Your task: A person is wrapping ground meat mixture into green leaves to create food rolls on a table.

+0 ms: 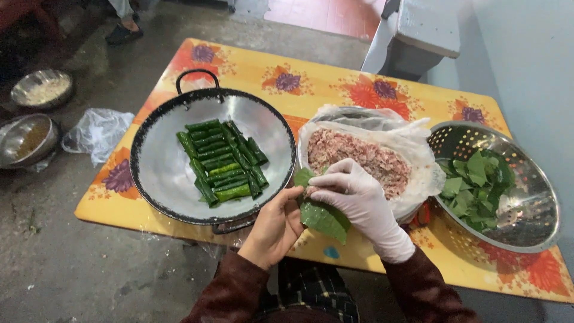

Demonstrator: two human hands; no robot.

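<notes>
Currently we see two hands on one green leaf at the near table edge, between the pan and the meat bag. Left hand, bare, cups the leaf from beneath with fingers curled around its left edge. Right hand, in a white glove, presses down on the leaf's top, fingers bent and closed over it. One black-rimmed pan sits left, holding a pile of rolled leaf parcels — too stacked to count exactly. One plastic bag of minced meat in the middle, one metal colander of loose leaves right. Two metal bowls on the floor, far left.
</notes>
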